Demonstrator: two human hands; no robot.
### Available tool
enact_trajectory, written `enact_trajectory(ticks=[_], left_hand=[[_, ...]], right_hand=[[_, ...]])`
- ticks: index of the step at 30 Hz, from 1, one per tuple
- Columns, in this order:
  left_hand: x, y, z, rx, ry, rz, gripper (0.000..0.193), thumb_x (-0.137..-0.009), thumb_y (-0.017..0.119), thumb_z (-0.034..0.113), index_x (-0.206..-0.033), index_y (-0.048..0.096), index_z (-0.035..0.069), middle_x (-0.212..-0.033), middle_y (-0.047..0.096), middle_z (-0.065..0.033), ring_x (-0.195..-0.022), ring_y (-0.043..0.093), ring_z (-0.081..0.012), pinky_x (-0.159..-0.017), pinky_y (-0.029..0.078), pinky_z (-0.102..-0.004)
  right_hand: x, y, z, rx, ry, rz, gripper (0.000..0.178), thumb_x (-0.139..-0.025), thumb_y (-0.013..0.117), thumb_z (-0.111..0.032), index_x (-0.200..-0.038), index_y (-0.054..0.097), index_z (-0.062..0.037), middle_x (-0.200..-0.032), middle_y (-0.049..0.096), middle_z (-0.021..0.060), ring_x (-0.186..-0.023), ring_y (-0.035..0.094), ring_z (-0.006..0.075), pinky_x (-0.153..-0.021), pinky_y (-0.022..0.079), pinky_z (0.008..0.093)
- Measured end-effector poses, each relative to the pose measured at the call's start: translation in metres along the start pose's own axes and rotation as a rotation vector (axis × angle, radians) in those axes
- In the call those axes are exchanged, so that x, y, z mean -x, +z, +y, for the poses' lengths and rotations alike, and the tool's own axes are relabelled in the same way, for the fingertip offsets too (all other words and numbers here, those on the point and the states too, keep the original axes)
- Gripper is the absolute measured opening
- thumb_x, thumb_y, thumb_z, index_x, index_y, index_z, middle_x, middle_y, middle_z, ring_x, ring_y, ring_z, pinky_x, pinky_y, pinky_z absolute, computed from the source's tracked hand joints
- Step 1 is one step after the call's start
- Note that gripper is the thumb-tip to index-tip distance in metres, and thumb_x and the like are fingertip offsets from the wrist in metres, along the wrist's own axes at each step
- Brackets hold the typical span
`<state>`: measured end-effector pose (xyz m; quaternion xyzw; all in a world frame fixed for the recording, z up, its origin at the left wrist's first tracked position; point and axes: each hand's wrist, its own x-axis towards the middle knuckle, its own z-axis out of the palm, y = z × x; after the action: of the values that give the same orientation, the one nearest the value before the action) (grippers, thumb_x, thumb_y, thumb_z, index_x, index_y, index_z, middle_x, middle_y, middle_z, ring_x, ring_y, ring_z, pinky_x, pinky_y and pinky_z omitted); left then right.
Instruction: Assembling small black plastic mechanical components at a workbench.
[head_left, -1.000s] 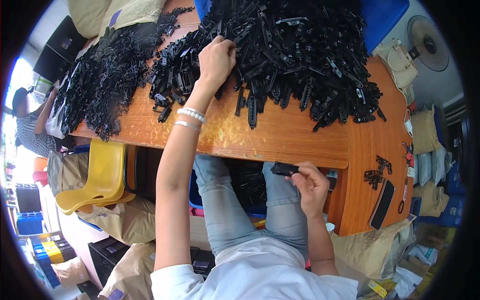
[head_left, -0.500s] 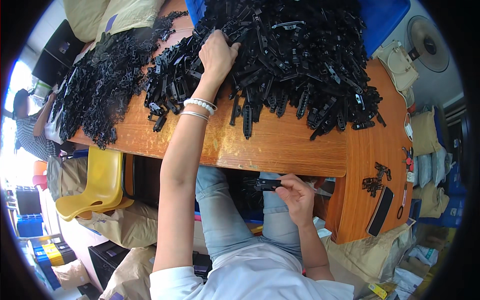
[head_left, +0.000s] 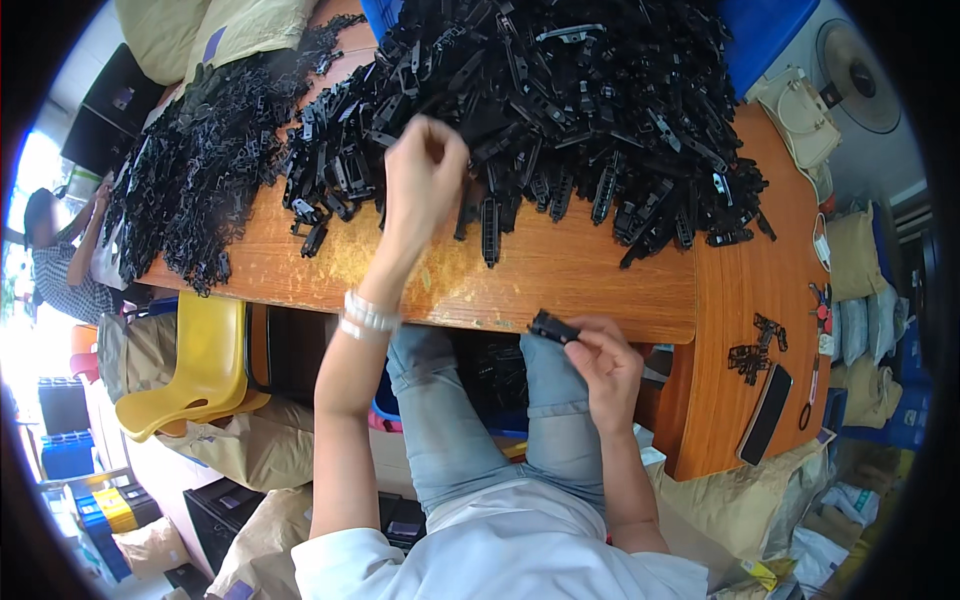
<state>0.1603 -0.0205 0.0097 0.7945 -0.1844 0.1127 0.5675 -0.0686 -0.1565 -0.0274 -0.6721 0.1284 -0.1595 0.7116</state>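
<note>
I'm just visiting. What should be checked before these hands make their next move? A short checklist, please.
Right hand gripping the black part: ok, pinched in its fingers.
Left hand holding a piece: cannot tell, blurred.
Big pile of black parts near the left hand: ok.
That pile neatly laid out: not ok, jumbled.
Phone clear of both hands: ok, off to the right.

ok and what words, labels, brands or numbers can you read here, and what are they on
None can be read.
Purple patch on the sack: too small.
Pale label on the black bin: too small.
Black part in the right hand: no legible marking.
Phone: dark, no legible text.
</note>
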Motion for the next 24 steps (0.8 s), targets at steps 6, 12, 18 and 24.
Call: enact_trajectory(ticks=[6, 12, 18, 24], left_hand=[[0.088, -0.01, 0.044, 0.644, -0.651, -0.527, 0.027, -0.091, 0.048, 0.016, -0.088, 0.057, -0.008, -0.058, 0.056, -0.0078, -0.046, 0.053, -0.0122, -0.043, 0.042, -0.0196], [0.108, -0.01, 0.039, 0.581, -0.626, -0.578, 0.04, -0.094, 0.043, 0.025, -0.078, 0.058, -0.008, -0.05, 0.05, -0.0054, -0.041, 0.043, -0.0087, -0.041, 0.032, -0.0193], [0.12, -0.004, 0.041, 0.598, -0.633, -0.551, 0.03, -0.089, 0.054, 0.025, -0.078, 0.059, -0.002, -0.055, 0.051, -0.0006, -0.044, 0.04, -0.0048, -0.042, 0.027, -0.0183], [0.129, -0.002, 0.045, 0.744, -0.597, -0.535, 0.014, -0.075, 0.07, 0.01, -0.08, 0.061, 0.001, -0.075, 0.054, 0.0012, -0.065, 0.046, -0.0066, -0.059, 0.038, -0.0209]], right_hand=[[-0.024, 0.004, -0.013, -0.005, -0.067, 0.055, 0.013, -0.08, 0.061, -0.002, -0.089, 0.06, 0.0082, -0.085, 0.059, 0.0099, -0.072, 0.058, 0.0134, -0.066, 0.046, 0.0223], [-0.019, 0.014, -0.024, 0.2, -0.068, 0.087, 0.011, -0.08, 0.062, -0.002, -0.087, 0.06, 0.0072, -0.076, 0.059, 0.0076, -0.065, 0.058, 0.0107, -0.059, 0.045, 0.0208], [-0.013, 0.015, -0.018, 0.333, -0.153, 0.095, 0.016, -0.075, 0.069, -0.008, -0.078, 0.059, 0.0052, -0.069, 0.059, 0.0062, -0.063, 0.055, 0.0111, -0.059, 0.043, 0.0229], [-0.012, 0.017, -0.021, 0.202, -0.053, -0.009, 0.018, -0.074, 0.07, -0.007, -0.084, 0.061, 0.0053, -0.077, 0.059, 0.0066, -0.068, 0.056, 0.0101, -0.06, 0.044, 0.0207]])
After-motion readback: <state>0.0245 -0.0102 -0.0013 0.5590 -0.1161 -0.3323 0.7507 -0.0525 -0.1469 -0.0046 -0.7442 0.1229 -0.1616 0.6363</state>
